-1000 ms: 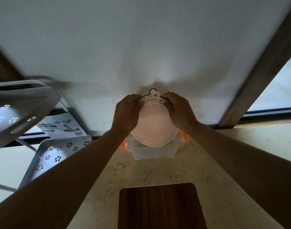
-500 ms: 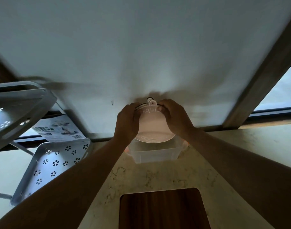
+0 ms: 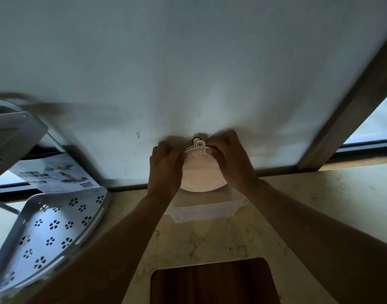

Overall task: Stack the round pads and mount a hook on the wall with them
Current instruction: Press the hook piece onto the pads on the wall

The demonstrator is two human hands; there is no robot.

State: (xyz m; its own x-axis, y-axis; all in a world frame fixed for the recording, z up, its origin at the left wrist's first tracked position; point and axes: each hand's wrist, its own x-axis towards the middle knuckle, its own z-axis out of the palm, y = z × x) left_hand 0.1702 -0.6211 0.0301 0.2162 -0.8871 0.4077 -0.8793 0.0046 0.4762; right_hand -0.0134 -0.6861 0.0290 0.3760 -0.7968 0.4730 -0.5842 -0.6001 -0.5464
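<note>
A pale pink round pad (image 3: 201,172) with white lettering near its top is held flat against the white wall (image 3: 188,73). Its small hanging tab (image 3: 197,142) sticks up at the top, with a dark loop or hook showing just behind it. My left hand (image 3: 166,166) grips the pad's left edge and my right hand (image 3: 231,160) grips its upper right edge. Whether more pads lie stacked behind the front one is hidden.
A clear plastic box (image 3: 201,210) stands on the marble counter (image 3: 309,205) right below the pad. A white perforated corner rack (image 3: 49,229) and a printed leaflet (image 3: 56,174) sit at left. A dark wooden board (image 3: 214,281) lies near me. A window frame (image 3: 350,106) slants at right.
Both hands and the pad now sit higher against the wall, and the view has tilted upward. The orange clips of the plastic box are no longer visible.
</note>
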